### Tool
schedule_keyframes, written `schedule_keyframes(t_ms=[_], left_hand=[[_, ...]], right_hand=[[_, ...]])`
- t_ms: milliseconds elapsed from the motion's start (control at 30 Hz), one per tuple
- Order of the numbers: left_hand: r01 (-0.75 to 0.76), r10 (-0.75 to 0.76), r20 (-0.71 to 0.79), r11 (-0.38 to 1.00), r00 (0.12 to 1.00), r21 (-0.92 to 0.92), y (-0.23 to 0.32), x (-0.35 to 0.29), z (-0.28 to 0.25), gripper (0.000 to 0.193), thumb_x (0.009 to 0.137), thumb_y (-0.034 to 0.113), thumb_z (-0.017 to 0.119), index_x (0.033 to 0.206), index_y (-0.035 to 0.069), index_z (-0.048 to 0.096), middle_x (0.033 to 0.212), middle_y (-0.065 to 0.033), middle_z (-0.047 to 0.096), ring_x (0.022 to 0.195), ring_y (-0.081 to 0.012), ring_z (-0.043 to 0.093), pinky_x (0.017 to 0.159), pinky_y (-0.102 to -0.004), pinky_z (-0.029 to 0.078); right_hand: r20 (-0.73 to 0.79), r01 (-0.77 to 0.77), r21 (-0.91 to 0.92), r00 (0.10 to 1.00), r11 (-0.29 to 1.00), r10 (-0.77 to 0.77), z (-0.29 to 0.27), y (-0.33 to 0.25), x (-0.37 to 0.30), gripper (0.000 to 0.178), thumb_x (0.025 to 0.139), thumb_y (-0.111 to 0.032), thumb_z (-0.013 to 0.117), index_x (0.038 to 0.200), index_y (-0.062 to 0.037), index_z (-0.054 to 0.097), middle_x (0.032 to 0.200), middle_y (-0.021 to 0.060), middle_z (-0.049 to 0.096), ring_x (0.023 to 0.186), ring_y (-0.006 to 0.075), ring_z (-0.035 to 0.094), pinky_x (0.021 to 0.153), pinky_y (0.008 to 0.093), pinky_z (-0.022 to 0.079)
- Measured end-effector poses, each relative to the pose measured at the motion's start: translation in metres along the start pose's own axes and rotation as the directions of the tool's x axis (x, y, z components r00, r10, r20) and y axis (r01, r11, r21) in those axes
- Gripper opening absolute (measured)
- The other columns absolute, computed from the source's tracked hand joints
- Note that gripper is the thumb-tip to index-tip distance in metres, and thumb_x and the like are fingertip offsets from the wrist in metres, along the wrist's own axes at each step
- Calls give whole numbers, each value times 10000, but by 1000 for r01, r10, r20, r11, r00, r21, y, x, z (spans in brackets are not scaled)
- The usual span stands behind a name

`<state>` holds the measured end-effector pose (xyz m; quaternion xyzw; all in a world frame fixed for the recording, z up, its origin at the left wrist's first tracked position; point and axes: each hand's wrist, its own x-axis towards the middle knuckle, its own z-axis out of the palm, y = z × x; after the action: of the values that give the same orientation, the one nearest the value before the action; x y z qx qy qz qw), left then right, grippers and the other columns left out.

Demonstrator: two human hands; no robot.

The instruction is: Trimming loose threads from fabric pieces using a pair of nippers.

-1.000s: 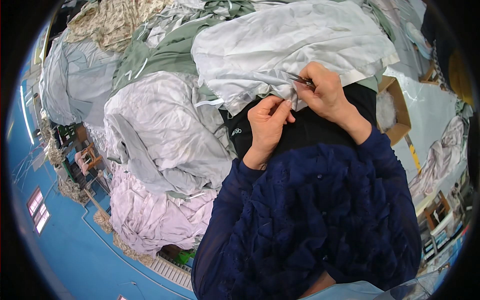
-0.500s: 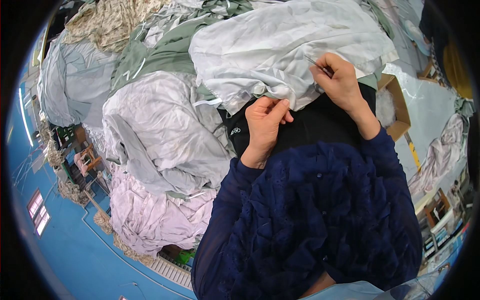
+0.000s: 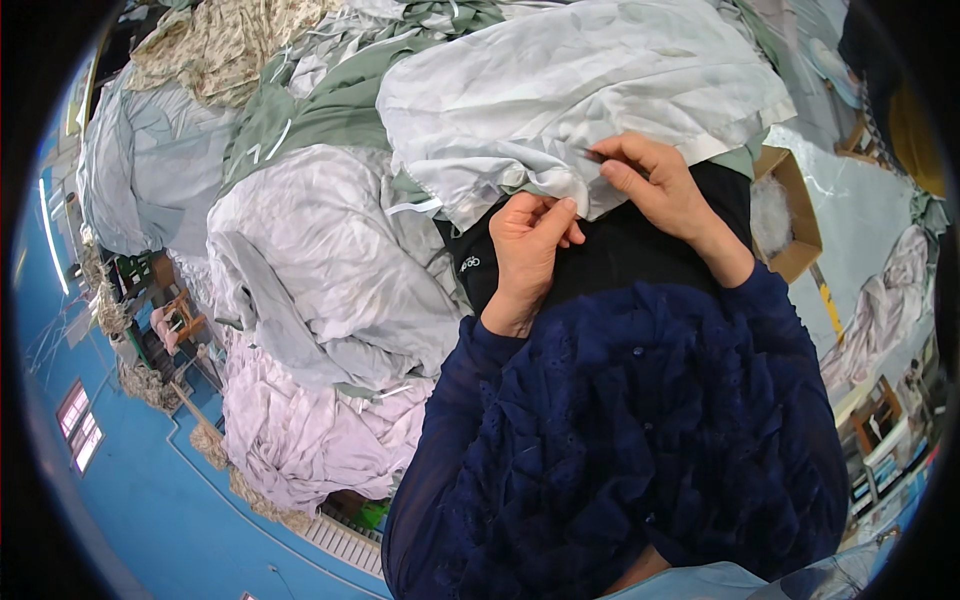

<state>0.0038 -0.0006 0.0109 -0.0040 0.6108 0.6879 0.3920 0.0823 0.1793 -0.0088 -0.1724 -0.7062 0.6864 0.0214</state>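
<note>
A pale white cloth (image 3: 570,80) with green-grey fabric at its edge lies across my lap, over black fabric (image 3: 640,240). My left hand (image 3: 527,235) is closed in a pinch on the cloth's near edge, thumb against curled fingers. Just to its right, my right hand (image 3: 655,185) is closed around a thin, dark, pointed metal tool (image 3: 594,154). Only the tip shows past the fingertips, close above the cloth; the rest is hidden, so its exact kind is unclear. I cannot tell whether the tip touches the cloth.
Heaped white cloth (image 3: 320,250), pinkish cloth (image 3: 300,430) and green cloth (image 3: 320,110) crowd the left side. Floral fabric (image 3: 220,45) lies at the far left. To my right stands an open cardboard box (image 3: 805,220) holding whitish fluffy material. The floor (image 3: 180,510) is blue.
My right hand has come down and left toward the left hand, its tool tip now nearer the pinched edge. The left hand keeps its place and hold.
</note>
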Motion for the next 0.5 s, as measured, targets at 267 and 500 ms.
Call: schedule_keyframes(t_ms=[267,500], left_hand=[[-4,4,4,1000,1000,-3,-4,0,-2,85,877,67,651,889,-17,642,707,-37,639,557,-87,589,514,-186,409],[1,-1,1,1000,1000,-20,-2,-1,0,79,877,57,647,895,-20,644,711,-41,641,558,-85,587,514,-187,412]], right_hand=[[19,144,-43,990,989,-143,7,-8,1,213,870,-109,659,1056,-5,656,834,28,607,729,92,546,644,236,436],[18,154,-54,988,987,-153,7,-5,3,217,855,-96,669,1053,-7,661,812,28,594,714,96,535,632,237,429]])
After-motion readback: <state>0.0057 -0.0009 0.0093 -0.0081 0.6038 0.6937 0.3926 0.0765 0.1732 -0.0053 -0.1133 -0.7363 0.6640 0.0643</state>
